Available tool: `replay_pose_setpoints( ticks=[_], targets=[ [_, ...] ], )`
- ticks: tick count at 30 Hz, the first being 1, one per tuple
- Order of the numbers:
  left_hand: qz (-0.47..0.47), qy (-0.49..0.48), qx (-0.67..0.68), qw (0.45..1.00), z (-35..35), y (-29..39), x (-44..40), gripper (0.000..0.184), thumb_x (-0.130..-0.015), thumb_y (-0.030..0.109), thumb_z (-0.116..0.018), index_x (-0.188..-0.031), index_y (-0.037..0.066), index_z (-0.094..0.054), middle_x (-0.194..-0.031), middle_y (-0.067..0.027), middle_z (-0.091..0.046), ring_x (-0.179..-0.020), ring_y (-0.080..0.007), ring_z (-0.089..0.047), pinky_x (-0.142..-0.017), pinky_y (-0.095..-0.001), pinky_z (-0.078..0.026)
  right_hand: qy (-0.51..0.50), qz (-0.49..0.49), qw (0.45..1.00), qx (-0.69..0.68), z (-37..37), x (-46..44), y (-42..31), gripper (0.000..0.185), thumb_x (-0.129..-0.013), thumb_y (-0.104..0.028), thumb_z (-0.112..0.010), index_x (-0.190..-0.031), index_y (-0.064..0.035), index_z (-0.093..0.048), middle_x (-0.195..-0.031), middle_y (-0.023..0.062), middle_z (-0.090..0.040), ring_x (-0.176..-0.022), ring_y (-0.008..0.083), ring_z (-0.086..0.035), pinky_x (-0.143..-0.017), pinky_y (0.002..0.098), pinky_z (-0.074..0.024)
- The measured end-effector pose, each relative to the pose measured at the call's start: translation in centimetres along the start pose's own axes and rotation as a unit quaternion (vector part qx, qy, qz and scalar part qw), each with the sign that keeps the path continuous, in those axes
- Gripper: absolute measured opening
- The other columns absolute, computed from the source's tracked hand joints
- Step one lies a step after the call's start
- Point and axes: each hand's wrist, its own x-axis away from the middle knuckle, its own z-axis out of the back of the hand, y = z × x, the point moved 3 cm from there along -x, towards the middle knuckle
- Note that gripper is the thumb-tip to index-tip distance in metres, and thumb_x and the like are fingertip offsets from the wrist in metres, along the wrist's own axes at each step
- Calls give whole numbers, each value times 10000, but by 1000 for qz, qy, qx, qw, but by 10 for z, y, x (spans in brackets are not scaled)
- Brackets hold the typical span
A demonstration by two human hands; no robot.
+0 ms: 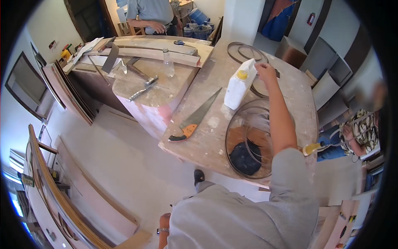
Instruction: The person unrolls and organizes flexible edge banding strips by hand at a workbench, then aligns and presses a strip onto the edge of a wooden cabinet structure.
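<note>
My right hand (266,74) reaches over the workbench (207,151), its fingers closed at the upper right edge of a white plastic jug (237,92) with a yellow cap. The jug leans a little in this view. Low by my side is my left hand (165,220), with a watch at the wrist; its fingers are mostly hidden by my shirt. A handsaw (198,118) with an orange and black handle lies left of the jug. Coiled brown edging strips (227,141) lie around a dark bundle (244,158) under my right forearm, and another coil (248,44) lies behind the jug.
On the adjoining surface are a hammer (139,70), a metal tool (144,88), a clear bottle (168,62) and long wooden strips (157,54). One person (151,16) stands at the far end; another (358,133) is at right, near a yellow-handled tool (311,148). Boards (68,93) lean at left.
</note>
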Motion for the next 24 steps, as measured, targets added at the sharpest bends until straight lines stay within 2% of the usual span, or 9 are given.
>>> replay_pose_setpoints(
  ticks=[6,9,11,12,14,16,20,22,24],
  targets=[
    [284,85,92,951,47,-7,21,181,-811,144,-583,-792,0,-692,-850,-149,-698,-765,-247,-686,-737,-385,-546,8,-56,992,110,-62,-58,37,531,-747,-324,-752,-1065,82,-628,-996,187,-676,-885,250,-658,-765,353,-498],
    [492,154,354,780,22,-68,44,152,-788,117,-591,-758,15,-699,-797,-107,-694,-660,-218,-674,-681,-387,-546,14,-76,990,120,-73,-74,48,658,-709,-313,-758,-1140,145,-565,-1129,260,-624,-1016,303,-634,-855,368,-490],
    [134,15,-21,991,17,-97,43,109,-753,134,-651,-743,37,-697,-799,-87,-697,-654,-225,-671,-656,-391,-540,75,-35,992,99,-85,-70,21,639,-704,-302,-756,-1147,121,-575,-1115,248,-633,-987,302,-644,-835,365,-499],
    [-69,-61,-220,971,13,-96,44,97,-736,143,-681,-736,48,-697,-800,-77,-698,-652,-229,-669,-644,-392,-538,106,-17,990,88,-86,-65,3,630,-702,-297,-755,-1150,109,-580,-1108,243,-637,-972,302,-650,-825,363,-504],
    [178,-37,-113,977,6,-95,38,142,-679,192,-747,-731,71,-691,-820,-69,-703,-706,-230,-672,-652,-390,-536,104,83,986,98,-86,-73,-41,599,-697,-261,-764,-1175,57,-594,-1091,232,-645,-936,288,-655,-813,356,-512],
    [244,-19,-76,967,9,-93,30,186,-650,220,-780,-730,82,-683,-837,-65,-706,-738,-243,-672,-658,-397,-535,39,66,997,2,-93,-49,-109,573,-688,-239,-779,-1173,16,-611,-1113,229,-635,-930,267,-650,-819,349,-512],
    [58,-67,-253,964,30,-94,-19,113,-750,142,-701,-765,32,-680,-815,-93,-705,-680,-253,-671,-626,-389,-544,-10,78,997,11,-137,-42,-128,573,-690,-202,-796,-1170,39,-596,-1081,210,-645,-908,245,-648,-800,343,-515],
    [327,101,292,893,45,-95,-28,150,-823,97,-611,-820,-36,-679,-795,-124,-687,-639,-222,-667,-589,-343,-552,-30,84,995,50,-172,-40,-109,558,-707,-161,-793,-1167,73,-580,-1045,184,-654,-894,230,-647,-779,338,-520],
    [326,170,328,870,56,-89,-35,182,-849,99,-598,-847,-65,-675,-782,-133,-672,-645,-203,-665,-587,-315,-556,-21,60,998,3,-219,-49,-66,587,-709,-141,-798,-1192,88,-555,-1051,183,-651,-906,239,-647,-784,345,-522]
  ],
)
